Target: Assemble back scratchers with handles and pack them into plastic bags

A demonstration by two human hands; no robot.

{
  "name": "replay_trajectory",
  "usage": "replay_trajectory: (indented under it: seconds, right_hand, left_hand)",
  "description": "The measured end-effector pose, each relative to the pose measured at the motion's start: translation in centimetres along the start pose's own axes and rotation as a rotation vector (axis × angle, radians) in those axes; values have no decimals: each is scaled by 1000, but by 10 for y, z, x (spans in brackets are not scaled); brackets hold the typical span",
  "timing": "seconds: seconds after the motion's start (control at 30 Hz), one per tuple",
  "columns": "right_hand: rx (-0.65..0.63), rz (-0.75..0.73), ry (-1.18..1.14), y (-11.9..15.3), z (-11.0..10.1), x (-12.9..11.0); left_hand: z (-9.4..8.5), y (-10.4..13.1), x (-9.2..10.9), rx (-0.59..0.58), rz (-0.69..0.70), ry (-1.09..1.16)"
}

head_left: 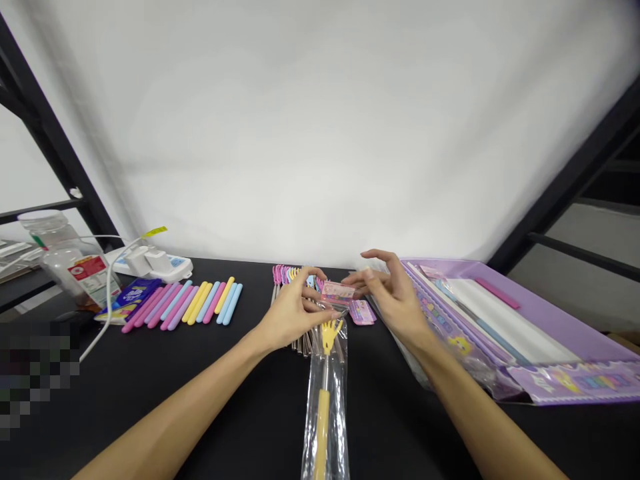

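A yellow hand-shaped back scratcher point(323, 407) lies inside a clear plastic bag point(342, 400), with its claw end toward the wall. My left hand point(293, 310) has its thumb and fingers curled at the bag's top end, beside a pink printed card point(337, 293). At that card's right side is my right hand point(397, 303), its index finger lifted and its fingers apart. Just below it rests a small stack of pink cards point(362, 312). Behind my left hand, a row of metal-shafted back scratchers point(278, 275) with colored heads is partly hidden.
Pink, purple, yellow and blue handle-like sticks point(200, 301) lie in a row at left. Beyond them are a blue-and-yellow packet point(134, 297), a power strip point(173, 268) with a white cable and a clear jar point(75, 257). A purple box point(465, 273) stands at right beside clear plastic bags.
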State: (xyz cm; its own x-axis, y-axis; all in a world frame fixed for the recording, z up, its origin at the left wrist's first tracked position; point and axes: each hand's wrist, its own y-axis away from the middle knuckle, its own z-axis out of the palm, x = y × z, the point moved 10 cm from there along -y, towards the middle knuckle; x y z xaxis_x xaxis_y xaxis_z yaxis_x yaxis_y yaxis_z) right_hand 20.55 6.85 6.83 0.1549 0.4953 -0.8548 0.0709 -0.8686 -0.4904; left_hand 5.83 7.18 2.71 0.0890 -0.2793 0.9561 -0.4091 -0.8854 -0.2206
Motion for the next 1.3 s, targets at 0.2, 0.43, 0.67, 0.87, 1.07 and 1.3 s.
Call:
replay_trajectory:
  seconds: [0.2,0.43,0.67,0.87,1.07,1.3]
  right_hand:
    - [-54,50,95,-4,7,6]
    - [-162,355,-53,12,6,19]
    - [-90,278,89,15,-68,0]
    - [186,365,427,-8,-198,29]
    - [167,495,716,-4,-242,85]
    - [-83,358,849,4,-218,86]
  left_hand:
    - [-3,1,0,58,21,10]
    - [-23,-17,40,294,183,3]
    - [13,-76,81,386,293,-79]
    - [111,-121,65,125,346,-331]
    - [188,-119,51,-138,534,-558]
    - [206,-128,38,-175,554,-618]
